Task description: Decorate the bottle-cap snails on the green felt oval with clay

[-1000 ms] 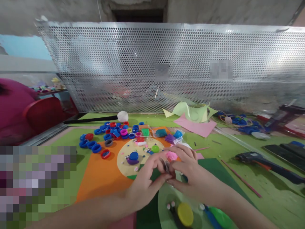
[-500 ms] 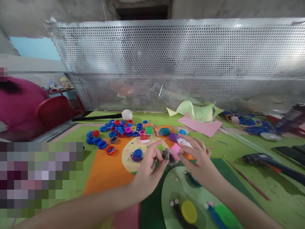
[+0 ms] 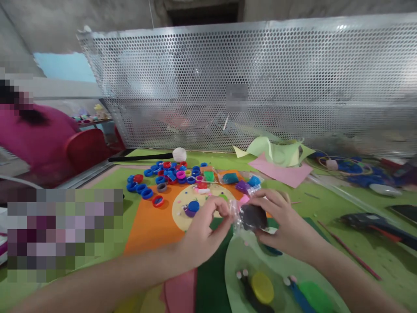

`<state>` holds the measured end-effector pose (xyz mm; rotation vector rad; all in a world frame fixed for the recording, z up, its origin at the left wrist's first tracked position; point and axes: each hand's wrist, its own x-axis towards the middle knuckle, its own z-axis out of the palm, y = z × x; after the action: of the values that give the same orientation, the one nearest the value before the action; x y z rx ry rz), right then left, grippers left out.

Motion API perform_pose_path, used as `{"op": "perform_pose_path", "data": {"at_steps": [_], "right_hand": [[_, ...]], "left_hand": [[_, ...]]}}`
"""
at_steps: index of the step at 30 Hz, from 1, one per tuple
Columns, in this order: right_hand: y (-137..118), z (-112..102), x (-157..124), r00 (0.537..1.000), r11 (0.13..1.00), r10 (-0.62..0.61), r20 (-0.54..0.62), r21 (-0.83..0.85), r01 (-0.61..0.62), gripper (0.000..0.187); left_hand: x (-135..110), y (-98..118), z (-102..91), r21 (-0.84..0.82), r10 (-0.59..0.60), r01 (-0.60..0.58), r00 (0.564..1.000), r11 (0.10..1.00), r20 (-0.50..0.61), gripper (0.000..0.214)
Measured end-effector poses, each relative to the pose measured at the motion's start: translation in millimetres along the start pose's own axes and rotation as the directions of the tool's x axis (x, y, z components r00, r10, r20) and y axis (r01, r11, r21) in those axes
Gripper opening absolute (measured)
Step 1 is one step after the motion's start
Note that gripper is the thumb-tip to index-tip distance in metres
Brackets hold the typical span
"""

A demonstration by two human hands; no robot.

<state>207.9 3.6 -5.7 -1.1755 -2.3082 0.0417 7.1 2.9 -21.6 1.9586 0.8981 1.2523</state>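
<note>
Perforated metal panelling (image 3: 195, 87) backs the green-covered surface (image 3: 312, 208). Above a pale-green disc (image 3: 236, 254), the right hand (image 3: 286, 226) pinches a dark block (image 3: 254, 217), apparently modelling clay, between thumb and fingers; the left hand (image 3: 203, 234) seems to nip the end of its clear wrapper (image 3: 236, 213). Half a second ago the block sat bunched between both; now it shows broadside, wrapper drawn leftward, suggesting unwrapping has begun, clay not yet out. Beyond lie a yellow-shelled snail (image 3: 262, 288), bottle caps (image 3: 146, 193) and a glue gun (image 3: 368, 226).
</note>
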Motion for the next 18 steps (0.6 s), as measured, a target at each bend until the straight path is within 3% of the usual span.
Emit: {"op": "perform_pose_path", "data": {"at_steps": [4, 8, 13, 18], "right_hand": [[0.0, -4.7, -1.1, 0.998, 0.998, 0.042, -0.045, -0.045, -0.044, 0.029], [-2.7, -0.3, -1.1, 0.998, 0.995, 0.055, -0.006, -0.087, -0.055, 0.029], [-2.8, 1.9, -0.9, 0.998, 0.995, 0.066, -0.019, -0.08, -0.068, 0.03], [-4.1, -0.4, 0.5, 0.999, 0.995, -0.015, -0.032, -0.102, 0.012, 0.025]], "left_hand": [[6.2, -6.1, -1.7, 0.064, -0.07, 0.073, 0.996, 0.995, -0.049, 0.012], [7.2, -7.8, -3.2, 0.192, -0.012, 0.035, 0.993, 0.981, -0.12, 0.015], [5.3, -7.3, -5.1, 0.24, 0.13, -0.105, 0.987, 0.965, -0.095, 0.037], [4.8, -11.7, -5.5, 0.225, 0.048, -0.037, 0.998, 0.974, -0.041, 0.057]]}}
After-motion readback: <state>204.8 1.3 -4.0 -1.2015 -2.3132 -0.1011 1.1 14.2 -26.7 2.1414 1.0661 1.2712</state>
